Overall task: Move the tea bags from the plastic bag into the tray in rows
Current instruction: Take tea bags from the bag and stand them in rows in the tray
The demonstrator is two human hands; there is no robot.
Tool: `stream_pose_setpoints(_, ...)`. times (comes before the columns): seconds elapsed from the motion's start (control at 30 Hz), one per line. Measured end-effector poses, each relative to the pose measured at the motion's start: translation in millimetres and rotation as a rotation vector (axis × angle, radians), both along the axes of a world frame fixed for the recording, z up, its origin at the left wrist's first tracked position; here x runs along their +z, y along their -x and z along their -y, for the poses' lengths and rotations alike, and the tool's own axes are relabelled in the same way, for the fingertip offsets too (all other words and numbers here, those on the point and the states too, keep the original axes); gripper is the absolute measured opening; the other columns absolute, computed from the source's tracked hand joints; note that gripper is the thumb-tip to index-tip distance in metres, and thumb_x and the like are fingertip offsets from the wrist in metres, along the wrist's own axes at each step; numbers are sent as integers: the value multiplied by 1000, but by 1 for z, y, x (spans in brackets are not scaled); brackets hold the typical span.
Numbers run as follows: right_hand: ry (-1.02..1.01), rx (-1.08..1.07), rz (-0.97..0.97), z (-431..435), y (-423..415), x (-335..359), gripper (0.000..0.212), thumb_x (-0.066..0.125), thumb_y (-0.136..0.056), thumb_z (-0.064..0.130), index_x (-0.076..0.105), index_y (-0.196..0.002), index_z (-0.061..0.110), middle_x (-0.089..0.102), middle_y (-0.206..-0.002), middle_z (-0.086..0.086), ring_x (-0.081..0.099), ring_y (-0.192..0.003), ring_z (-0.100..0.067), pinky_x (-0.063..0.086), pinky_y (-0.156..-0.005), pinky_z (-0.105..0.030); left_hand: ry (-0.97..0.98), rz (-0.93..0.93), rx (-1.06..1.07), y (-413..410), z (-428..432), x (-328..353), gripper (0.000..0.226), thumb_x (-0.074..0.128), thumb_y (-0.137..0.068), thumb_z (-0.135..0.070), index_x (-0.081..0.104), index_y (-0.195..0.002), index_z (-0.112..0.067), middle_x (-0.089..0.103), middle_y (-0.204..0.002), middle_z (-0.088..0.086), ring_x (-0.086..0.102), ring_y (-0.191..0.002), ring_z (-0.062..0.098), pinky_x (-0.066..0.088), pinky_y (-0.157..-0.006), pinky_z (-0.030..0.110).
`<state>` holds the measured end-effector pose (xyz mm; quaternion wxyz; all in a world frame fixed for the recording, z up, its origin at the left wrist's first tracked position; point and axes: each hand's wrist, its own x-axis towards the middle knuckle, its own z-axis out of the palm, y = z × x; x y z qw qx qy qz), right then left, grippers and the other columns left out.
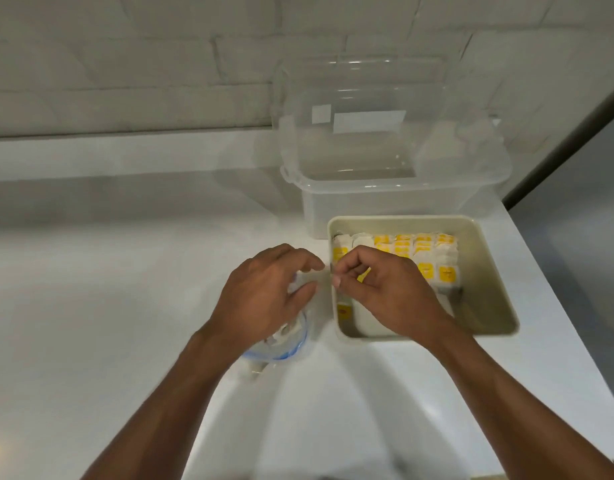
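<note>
Two hands moving tea bags on a white counter (108,289).
The left hand (264,292) curls around the plastic bag (288,344); the right hand (378,289) pinches a tea bag (343,310) at the tray's (489,271) left wall, beside rows of yellow-tagged tea bags (427,258).

clear glossy plastic bin (385,188), matt beige plastic tray (485,265), paper tea bags (433,252), smooth white counter (125,289).
</note>
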<state>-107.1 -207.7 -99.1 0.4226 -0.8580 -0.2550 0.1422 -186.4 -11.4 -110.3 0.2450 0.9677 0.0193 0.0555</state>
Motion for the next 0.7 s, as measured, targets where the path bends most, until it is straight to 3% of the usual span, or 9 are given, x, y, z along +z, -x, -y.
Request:
stream_pose_setpoints(0.13,-101,-9,-129,-24,38,0,7,71,-87,22,68,-89,28,65,-79,18,65,-69,-5,54,-69,-23,-7,-88,107,35,-29,-12,17,64,-90,-36,63,-106,-42,65,-97,-23,62,-79,1,52,-68,25)
stream_pose_setpoints(0.2,-121,0,-173,-39,58,-11,11,67,-89,16,67,-95,26,67,-83,18,66,-74,-2,54,-71,-20,-76,-129,134,49,-40,-24,15,64,-88,-42,65,-103,-42,66,-96,-22,62,-84,3,50,-68,25)
stream_pose_setpoints(0.3,-35,45,-184,-61,86,-37,20,59,-93,12,63,-108,24,67,-100,18,64,-89,3,48,-78,-9,-123,-166,87,65,-48,-47,28,73,-79,-42,67,-106,-38,68,-99,-16,63,-90,15,50,-67,28)
stream_pose_setpoints(0.43,166,-2,-136,-73,106,-76,31,57,-94,19,55,-124,27,64,-119,10,66,-95,-9,51,-88,-24,-113,-184,66,81,-55,-73,53,84,-67,-38,62,-115,-32,63,-104,-8,66,-88,21,56,-63,36)
stream_pose_setpoints(0.57,190,-128,-87,-74,117,-92,35,62,-90,25,52,-123,32,64,-103,15,66,-89,-8,50,-85,-25,-120,-168,69,87,-61,-79,60,84,-65,-41,59,-119,-28,58,-101,-4,66,-77,22,55,-57,36)
stream_pose_setpoints(0.7,212,-162,-50,-80,123,-94,46,63,-90,33,44,-131,36,64,-96,15,66,-85,-7,51,-80,-25,-102,-107,59,89,-64,-80,47,86,-68,-38,67,-110,-29,60,-93,-3,66,-64,22,51,-50,30)
